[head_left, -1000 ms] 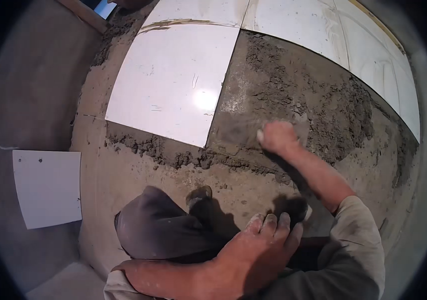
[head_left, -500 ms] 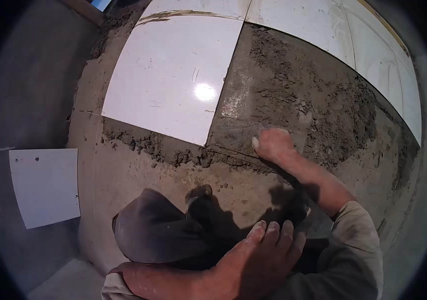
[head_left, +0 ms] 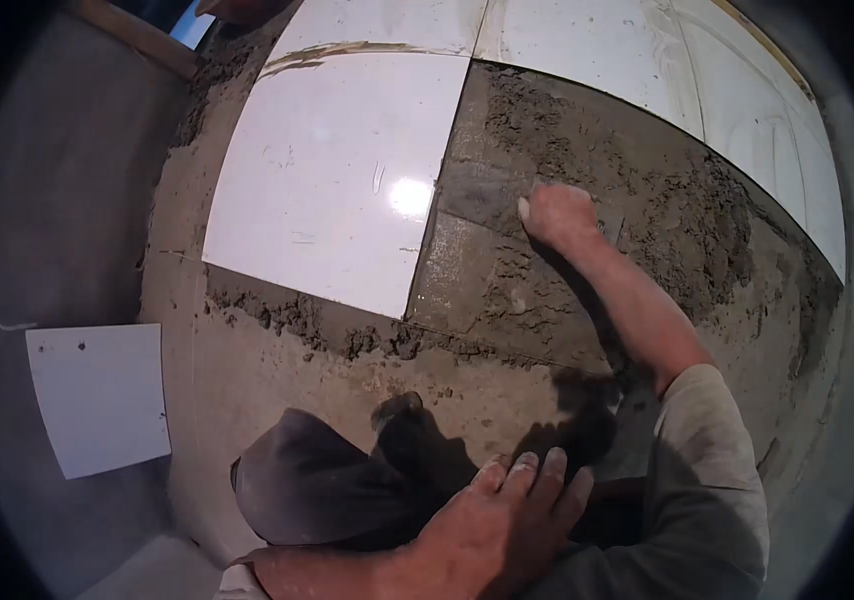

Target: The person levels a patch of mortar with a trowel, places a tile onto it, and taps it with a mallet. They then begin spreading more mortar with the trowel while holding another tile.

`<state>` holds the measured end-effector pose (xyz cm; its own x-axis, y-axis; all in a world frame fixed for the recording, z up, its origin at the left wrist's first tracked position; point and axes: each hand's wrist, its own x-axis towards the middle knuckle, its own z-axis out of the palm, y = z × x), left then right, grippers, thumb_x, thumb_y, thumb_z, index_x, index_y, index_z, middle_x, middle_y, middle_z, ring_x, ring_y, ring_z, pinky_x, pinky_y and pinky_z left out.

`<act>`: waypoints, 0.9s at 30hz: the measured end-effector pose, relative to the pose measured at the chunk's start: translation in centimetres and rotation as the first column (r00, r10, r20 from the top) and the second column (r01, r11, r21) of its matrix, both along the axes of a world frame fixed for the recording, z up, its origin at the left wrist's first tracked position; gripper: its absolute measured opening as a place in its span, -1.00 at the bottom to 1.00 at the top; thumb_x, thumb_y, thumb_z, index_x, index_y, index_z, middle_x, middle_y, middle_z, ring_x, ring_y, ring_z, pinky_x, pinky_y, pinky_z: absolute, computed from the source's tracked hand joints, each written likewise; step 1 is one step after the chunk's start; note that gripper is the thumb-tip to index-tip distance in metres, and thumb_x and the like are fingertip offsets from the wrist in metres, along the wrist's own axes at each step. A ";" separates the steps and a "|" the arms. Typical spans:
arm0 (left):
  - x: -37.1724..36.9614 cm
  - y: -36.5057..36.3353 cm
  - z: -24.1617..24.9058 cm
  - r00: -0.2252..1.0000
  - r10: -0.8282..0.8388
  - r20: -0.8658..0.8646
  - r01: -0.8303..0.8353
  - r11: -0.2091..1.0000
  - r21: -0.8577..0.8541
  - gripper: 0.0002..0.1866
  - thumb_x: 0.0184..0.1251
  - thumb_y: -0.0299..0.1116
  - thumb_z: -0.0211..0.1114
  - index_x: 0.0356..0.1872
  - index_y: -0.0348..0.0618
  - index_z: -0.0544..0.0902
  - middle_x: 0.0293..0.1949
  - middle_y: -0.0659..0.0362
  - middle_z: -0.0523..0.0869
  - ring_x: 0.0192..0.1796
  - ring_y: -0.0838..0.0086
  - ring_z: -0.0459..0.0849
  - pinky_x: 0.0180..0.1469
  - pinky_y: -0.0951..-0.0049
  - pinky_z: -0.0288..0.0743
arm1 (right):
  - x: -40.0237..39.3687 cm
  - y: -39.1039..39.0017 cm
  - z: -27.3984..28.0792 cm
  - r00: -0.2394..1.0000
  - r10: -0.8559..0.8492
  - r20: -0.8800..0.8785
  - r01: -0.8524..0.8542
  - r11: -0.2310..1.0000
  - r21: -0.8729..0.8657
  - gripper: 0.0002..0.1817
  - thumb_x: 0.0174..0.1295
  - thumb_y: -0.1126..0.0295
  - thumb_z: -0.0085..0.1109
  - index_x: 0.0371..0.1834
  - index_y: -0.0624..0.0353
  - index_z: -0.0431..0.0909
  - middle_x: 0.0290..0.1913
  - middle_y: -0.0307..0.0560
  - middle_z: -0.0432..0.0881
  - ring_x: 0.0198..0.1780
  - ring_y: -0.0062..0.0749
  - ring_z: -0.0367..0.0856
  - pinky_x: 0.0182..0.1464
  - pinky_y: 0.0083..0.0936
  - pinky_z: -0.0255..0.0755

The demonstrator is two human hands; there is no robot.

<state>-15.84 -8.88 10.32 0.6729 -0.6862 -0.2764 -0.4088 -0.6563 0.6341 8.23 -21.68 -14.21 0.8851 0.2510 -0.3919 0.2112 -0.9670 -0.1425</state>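
My right hand (head_left: 562, 215) is closed in a fist around the handle of a trowel. The trowel's flat grey blade (head_left: 479, 195) lies on the wet mortar bed (head_left: 587, 150), its colour blending with the mortar, and the handle is hidden by my fingers. A smoothed strip of mortar runs beside the edge of a white floor tile (head_left: 322, 170) on the left. My left hand (head_left: 497, 520) rests near my bent leg with its fingers stretched out, holding nothing.
More white tiles (head_left: 597, 50) border the mortar at the top and right. A loose white tile piece (head_left: 97, 400) lies at the far left. Mortar crumbs (head_left: 347, 335) line the front edge of the laid tile. My knee (head_left: 317, 480) is at the bottom.
My right hand has slid the trowel up and away across the mortar, leaving a flatter patch behind it. My left hand stays in about the same place; the view has shifted slightly.
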 end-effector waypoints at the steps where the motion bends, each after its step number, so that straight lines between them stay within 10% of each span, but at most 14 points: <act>1: 0.5 0.2 0.2 1.000 -0.007 0.002 0.007 1.000 0.004 -0.45 0.24 -0.22 0.23 0.23 -0.27 0.47 0.12 -0.09 0.53 0.14 0.17 0.51 0.14 0.26 0.36 | 0.9 0.0 0.3 0.999 -0.043 0.015 0.043 0.999 -0.017 -0.57 0.30 0.07 -0.01 -0.19 0.23 0.68 -0.15 0.16 0.70 -0.07 -0.02 0.69 -0.01 -0.18 0.56; 8: 0.4 0.7 -0.9 1.000 -0.013 0.027 0.014 0.999 -0.042 -0.46 0.27 -0.22 0.20 0.23 -0.29 0.47 0.10 -0.12 0.54 0.10 0.14 0.52 0.11 0.26 0.38 | 4.2 -2.8 2.5 0.973 -0.221 0.068 0.223 0.974 -0.025 -0.47 0.31 -0.07 0.02 -0.12 0.22 0.68 -0.08 0.12 0.70 -0.02 -0.05 0.68 0.00 -0.19 0.56; 14: -1.6 0.3 -2.6 0.992 0.108 0.070 -0.102 0.991 -0.089 -0.47 0.23 -0.25 0.17 0.21 -0.30 0.48 0.08 -0.15 0.56 0.12 0.13 0.53 0.14 0.23 0.41 | -2.9 -1.1 3.7 0.982 0.075 -0.175 -0.089 0.993 -0.073 -0.47 0.29 -0.06 0.07 -0.21 0.29 0.64 -0.23 0.12 0.69 -0.09 -0.02 0.68 -0.01 -0.16 0.55; 27: -2.6 0.2 -2.5 0.973 0.208 0.102 -0.194 0.973 -0.126 -0.54 0.16 -0.33 0.19 0.11 -0.29 0.53 0.08 -0.15 0.58 0.11 0.06 0.56 0.15 0.07 0.44 | -8.0 0.9 1.4 0.975 0.153 -0.161 -0.138 0.985 0.101 -0.55 0.25 0.06 0.12 -0.21 0.32 0.62 -0.26 0.18 0.68 -0.11 0.04 0.67 -0.02 -0.12 0.52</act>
<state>-18.47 -8.67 7.84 0.8226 -0.5562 -0.1181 -0.3494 -0.6583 0.6668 0.25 -20.76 -12.81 0.7603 0.4125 -0.5017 0.3147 -0.9097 -0.2710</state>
